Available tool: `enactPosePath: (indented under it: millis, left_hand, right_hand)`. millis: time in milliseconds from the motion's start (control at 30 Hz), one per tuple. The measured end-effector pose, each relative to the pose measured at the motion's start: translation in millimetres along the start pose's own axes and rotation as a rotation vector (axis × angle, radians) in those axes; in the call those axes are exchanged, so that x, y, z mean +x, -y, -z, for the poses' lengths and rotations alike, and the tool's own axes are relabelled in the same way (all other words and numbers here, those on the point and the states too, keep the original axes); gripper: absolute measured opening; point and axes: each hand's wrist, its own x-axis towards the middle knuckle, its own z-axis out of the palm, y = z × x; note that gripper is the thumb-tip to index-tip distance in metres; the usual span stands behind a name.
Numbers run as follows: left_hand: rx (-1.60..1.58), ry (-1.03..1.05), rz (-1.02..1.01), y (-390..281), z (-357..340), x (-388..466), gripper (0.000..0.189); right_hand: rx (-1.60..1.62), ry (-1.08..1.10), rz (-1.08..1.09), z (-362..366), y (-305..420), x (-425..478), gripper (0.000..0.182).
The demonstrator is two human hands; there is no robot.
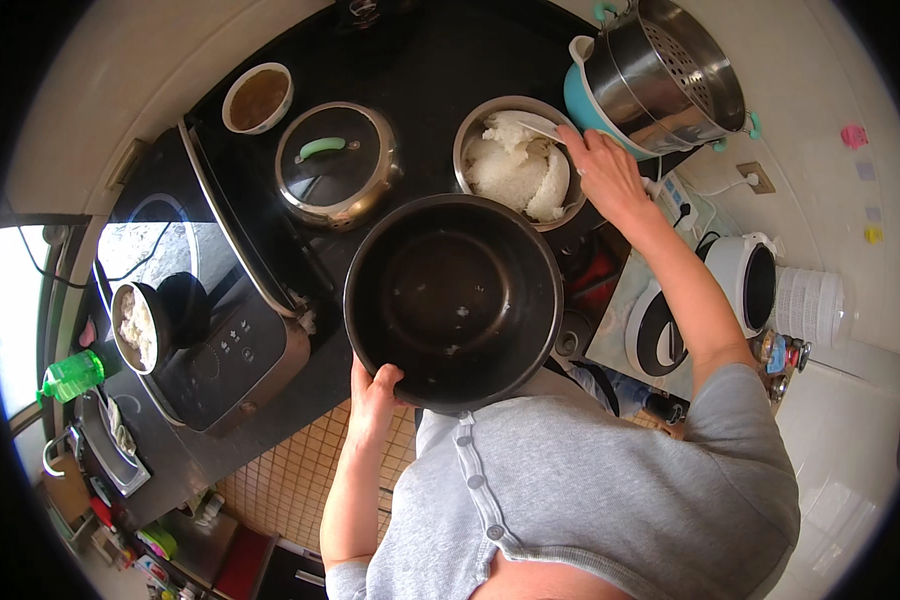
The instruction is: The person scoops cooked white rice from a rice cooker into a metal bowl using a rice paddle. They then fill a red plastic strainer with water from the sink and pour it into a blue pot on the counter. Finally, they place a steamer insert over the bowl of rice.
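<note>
My left hand [376, 391] grips the near left rim of a dark rice cooker inner pot [450, 300], held tilted toward me. A few white rice bits stick to its inner floor. Beyond it, a metal bowl [463, 135] stands on the black counter with a mound of cooked white rice [510, 169] inside. My right hand [607, 174] is closed around the end of a white rice paddle [536, 125], whose blade rests at the top of the rice. The fingers hide the paddle's handle.
Left of the bowl sits a lidded pot [337, 169] with a green handle, near a bowl of brown liquid [257, 99]. A small rice-filled pot [136, 330] stands on the cooktop [225, 364]. Stacked steel steamers [660, 82] lean at right, above a power strip [675, 199] and appliances.
</note>
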Motion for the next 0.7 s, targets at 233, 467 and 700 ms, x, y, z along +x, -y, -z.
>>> enactPosePath:
  millis: [233, 467, 700]
  left_hand:
    - [-0.171, 0.002, -0.028, 9, 8, -18, 0.042]
    - [-0.135, 0.173, -0.131, -16, 33, -52, 0.071]
    - [-0.186, 0.127, -0.339, -30, 67, -107, 0.057]
  right_hand:
    - [0.078, -0.131, -0.039, 0, 2, -5, 0.039]
    - [1.459, -0.116, -0.306, 84, 39, -11, 0.02]
    - [1.693, 0.154, 0.173, 173, 121, -4, 0.025]
